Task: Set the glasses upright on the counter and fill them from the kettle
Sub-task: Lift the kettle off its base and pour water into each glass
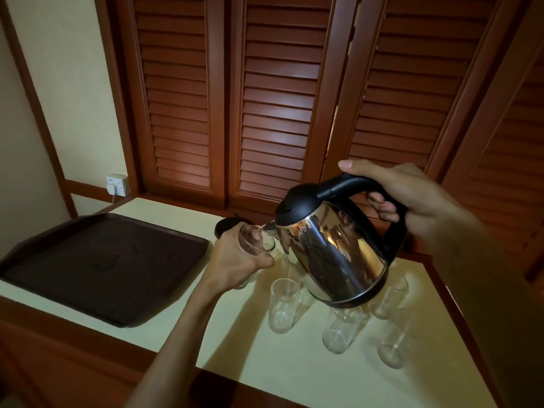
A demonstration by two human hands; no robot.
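Steel kettle (pixel 332 251) tilted in right hand (pixel 412 195) grip, left hand (pixel 235 260) holding raised glass (pixel 256 240)

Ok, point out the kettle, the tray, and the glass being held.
kettle (pixel 332 254), head view, steel body.
tray (pixel 97 260), head view, bare flat base.
held glass (pixel 259 244), head view, side wall near rim.

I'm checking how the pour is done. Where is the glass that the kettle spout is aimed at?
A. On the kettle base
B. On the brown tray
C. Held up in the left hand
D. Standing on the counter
C: the left hand grips the glass in the air, tilted toward the spout of the kettle, which the right hand holds by the handle.
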